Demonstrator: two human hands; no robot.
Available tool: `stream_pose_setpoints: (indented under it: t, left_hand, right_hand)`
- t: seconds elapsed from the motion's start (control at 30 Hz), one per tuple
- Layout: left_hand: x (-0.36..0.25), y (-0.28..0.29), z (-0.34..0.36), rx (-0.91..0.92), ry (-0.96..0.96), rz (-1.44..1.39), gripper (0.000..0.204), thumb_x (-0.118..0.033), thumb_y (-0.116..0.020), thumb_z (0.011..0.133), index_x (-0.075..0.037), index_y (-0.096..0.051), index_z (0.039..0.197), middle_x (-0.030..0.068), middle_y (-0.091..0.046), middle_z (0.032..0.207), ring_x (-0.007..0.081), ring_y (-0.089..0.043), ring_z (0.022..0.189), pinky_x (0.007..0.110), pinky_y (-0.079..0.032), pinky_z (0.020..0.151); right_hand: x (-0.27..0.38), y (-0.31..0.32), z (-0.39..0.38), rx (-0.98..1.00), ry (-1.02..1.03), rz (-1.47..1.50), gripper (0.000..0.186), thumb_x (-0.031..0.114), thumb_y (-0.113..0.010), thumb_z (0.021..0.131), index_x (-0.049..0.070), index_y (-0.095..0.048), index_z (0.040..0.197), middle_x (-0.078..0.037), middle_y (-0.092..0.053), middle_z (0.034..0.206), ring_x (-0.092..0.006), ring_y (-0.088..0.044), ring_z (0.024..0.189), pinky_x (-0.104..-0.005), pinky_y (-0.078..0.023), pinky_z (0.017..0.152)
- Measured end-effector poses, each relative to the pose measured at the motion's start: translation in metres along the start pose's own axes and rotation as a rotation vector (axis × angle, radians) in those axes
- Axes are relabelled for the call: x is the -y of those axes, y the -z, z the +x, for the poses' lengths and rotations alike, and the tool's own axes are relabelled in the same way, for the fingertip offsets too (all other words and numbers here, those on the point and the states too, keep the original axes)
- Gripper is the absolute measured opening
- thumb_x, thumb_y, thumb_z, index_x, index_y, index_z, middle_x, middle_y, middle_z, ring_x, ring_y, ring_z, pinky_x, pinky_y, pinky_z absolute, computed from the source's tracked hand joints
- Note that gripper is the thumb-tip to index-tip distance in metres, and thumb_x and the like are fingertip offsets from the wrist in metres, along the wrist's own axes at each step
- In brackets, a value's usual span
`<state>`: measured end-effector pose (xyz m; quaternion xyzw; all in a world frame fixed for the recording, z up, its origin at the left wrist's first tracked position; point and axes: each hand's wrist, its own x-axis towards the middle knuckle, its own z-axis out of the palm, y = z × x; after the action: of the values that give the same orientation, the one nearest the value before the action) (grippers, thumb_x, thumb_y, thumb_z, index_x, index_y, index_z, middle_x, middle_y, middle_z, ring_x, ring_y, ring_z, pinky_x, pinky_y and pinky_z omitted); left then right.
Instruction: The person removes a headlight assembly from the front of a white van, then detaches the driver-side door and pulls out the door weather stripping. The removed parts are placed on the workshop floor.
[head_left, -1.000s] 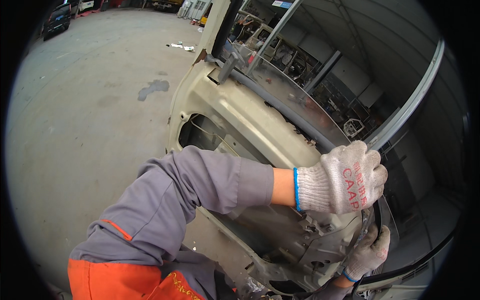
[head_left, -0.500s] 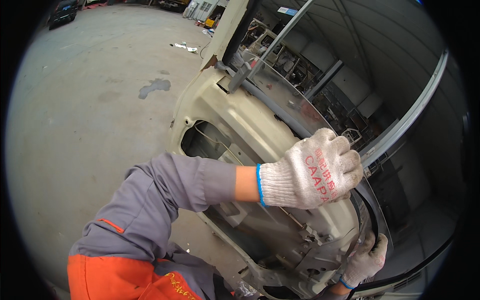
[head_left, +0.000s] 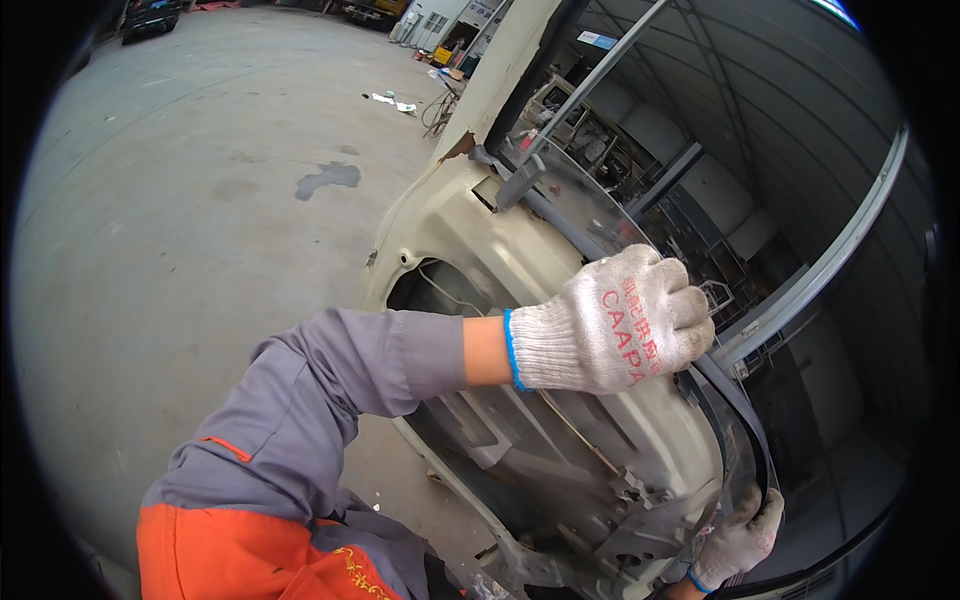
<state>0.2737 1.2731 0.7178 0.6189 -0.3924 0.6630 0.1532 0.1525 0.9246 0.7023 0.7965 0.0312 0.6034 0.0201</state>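
Note:
My left hand (head_left: 635,320), in a whitish knitted glove with red print and a blue cuff, is closed in a fist at the window ledge of a cream vehicle door (head_left: 520,240). Its fingers curl over the far side, so what they grip is hidden. A clear window pane (head_left: 590,190) rises from the ledge beyond the fist. From beneath that fist a black rubber strip (head_left: 752,420) bends down to my right hand (head_left: 740,540). That gloved hand is closed around the strip near the door's near end, its fingertips partly hidden.
The door's inner panel is bare, with large openings and a metal mechanism (head_left: 630,490) exposed. A grey metal frame bar (head_left: 825,270) slants up at the right. Concrete floor (head_left: 200,260) with a dark stain (head_left: 328,180) spreads left. Scrap paper (head_left: 390,101) and a parked vehicle (head_left: 150,18) are farther off.
The view has shifted, so the door's far end sits farther right and lower. My left fist has shifted slightly along the ledge toward the far end. My right hand appears a little lower.

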Motion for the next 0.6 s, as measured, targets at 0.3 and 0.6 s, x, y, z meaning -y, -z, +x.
stream_pose_setpoints:
  t: [0.3, 0.6]
  left_hand:
    - [0.005, -0.008, 0.011, -0.156, -0.087, 0.037, 0.016, -0.023, -0.068, 0.075, -0.01, -0.07, 0.083, 0.0015, -0.064, 0.081, 0.019, -0.063, 0.079, 0.035, -0.05, 0.064]
    - [0.01, -0.011, 0.08, -0.329, -0.1, 0.111, 0.021, -0.029, -0.072, 0.077, -0.013, -0.076, 0.09, 0.0003, -0.07, 0.085, 0.018, -0.066, 0.082, 0.036, -0.052, 0.073]
  right_hand:
    - [-0.02, -0.001, 0.013, -0.011, -0.052, -0.014, 0.034, 0.027, -0.064, 0.104, -0.005, -0.067, 0.113, -0.023, -0.07, 0.096, -0.0359, -0.067, 0.084, -0.0403, -0.053, 0.078]
    - [-0.015, 0.039, 0.048, -0.089, -0.228, 0.062, 0.043, 0.033, -0.056, 0.109, -0.006, -0.065, 0.127, -0.017, -0.073, 0.104, -0.0232, -0.069, 0.091, -0.0343, -0.053, 0.084]
